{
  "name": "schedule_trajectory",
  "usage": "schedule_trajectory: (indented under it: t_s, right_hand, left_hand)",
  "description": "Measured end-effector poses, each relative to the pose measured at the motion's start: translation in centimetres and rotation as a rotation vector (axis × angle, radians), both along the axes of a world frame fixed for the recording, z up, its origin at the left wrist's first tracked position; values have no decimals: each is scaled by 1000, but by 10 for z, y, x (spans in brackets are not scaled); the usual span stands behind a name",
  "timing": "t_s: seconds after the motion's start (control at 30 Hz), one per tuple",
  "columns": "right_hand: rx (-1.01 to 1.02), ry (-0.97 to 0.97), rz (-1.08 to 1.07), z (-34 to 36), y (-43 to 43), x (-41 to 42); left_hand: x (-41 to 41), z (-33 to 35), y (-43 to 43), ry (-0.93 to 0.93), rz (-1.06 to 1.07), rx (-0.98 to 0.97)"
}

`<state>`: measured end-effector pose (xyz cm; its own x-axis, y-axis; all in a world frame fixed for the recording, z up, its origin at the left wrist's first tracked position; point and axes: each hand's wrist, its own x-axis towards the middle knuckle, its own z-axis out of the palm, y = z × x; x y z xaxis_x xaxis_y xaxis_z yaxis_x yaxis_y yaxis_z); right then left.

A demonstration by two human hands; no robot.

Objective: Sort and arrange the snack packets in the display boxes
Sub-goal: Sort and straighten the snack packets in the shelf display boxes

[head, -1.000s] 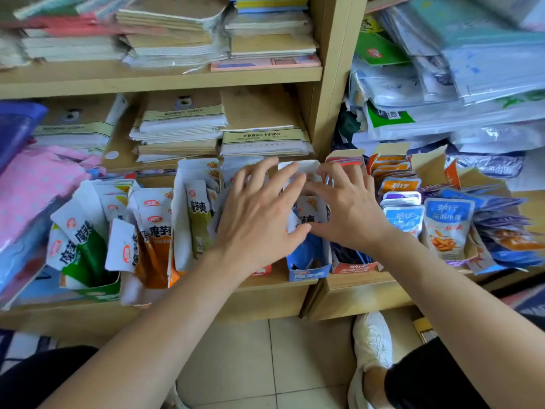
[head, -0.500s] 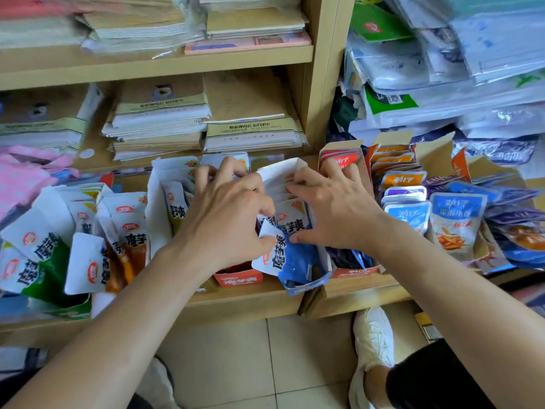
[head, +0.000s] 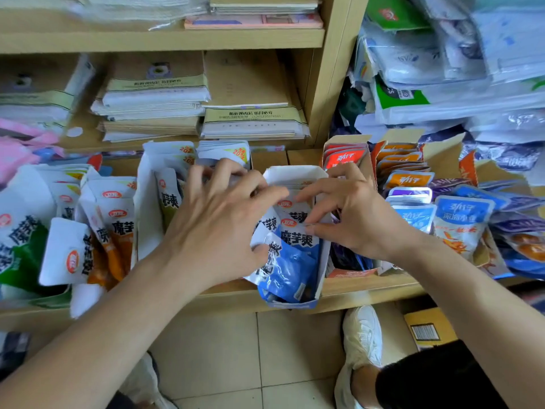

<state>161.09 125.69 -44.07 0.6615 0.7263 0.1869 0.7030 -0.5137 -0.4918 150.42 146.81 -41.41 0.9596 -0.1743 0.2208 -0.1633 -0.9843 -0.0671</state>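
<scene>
A narrow white display box (head: 296,175) stands on the low shelf, full of blue-and-white snack packets (head: 295,258) that lean toward me. My left hand (head: 219,219) lies over the box's left side, its fingers curled round the packets there. Fingers and thumb of my right hand (head: 351,215) pinch the white top of a blue packet near the box's right wall. To the left, other boxes hold orange packets (head: 118,240) and green packets (head: 20,246). On the right stand orange packets (head: 408,180) and blue fish-snack packets (head: 461,222).
The wooden shelf edge (head: 230,299) runs just below the boxes. Stacks of paper notebooks (head: 153,104) fill the shelf behind. Plastic-wrapped goods (head: 442,69) pile up at the upper right. A tiled floor, my white shoe (head: 364,335) and a cardboard box (head: 427,329) lie below.
Both hands went from lying flat over the packets to curling in on the blue ones. The blue packets have tipped forward, toward me. The view has moved in closer.
</scene>
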Motion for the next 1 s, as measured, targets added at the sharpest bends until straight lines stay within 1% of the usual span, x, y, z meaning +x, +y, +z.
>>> schedule_trajectory:
  t_s: [0.17,0.23,0.3,0.4,0.5,0.6,0.67,0.73,0.83,0.93,1.0]
  right_hand:
    - [38,236,66,10,-7,-5]
    - [25,297,107,16,-8,-9]
    - [-55,347,124,24,-13,-10]
    - [-221,236,83,28,-21,-9]
    - [-291,63,30,25,-20,-12]
    - [-433,-110,37,24,-13,-18]
    - [-498,-175,35,24,-8,-21]
    - [-507,-169,26,27,-3,-23]
    - [-498,-111,19,32,0,-23]
    - [-512,-106,69,30,0,-23]
    - [-447,-70,112,24,-3,-24]
  left_hand:
    - [-8,0,-9,-1,-108,81]
    - [-9,-2,-7,8,-156,52]
    - [-7,-3,-2,27,-191,-8]
    - [-6,-4,2,51,-219,-82]
    - [-5,-5,5,74,-256,-147]
    - [-4,-3,10,103,-279,-177]
    - [-4,-2,11,119,-284,-187]
    - [-4,-3,11,121,-275,-182]
    - [-5,-6,10,105,-267,-180]
    - [-6,-7,10,91,-261,-181]
    - [-7,-8,10,74,-244,-167]
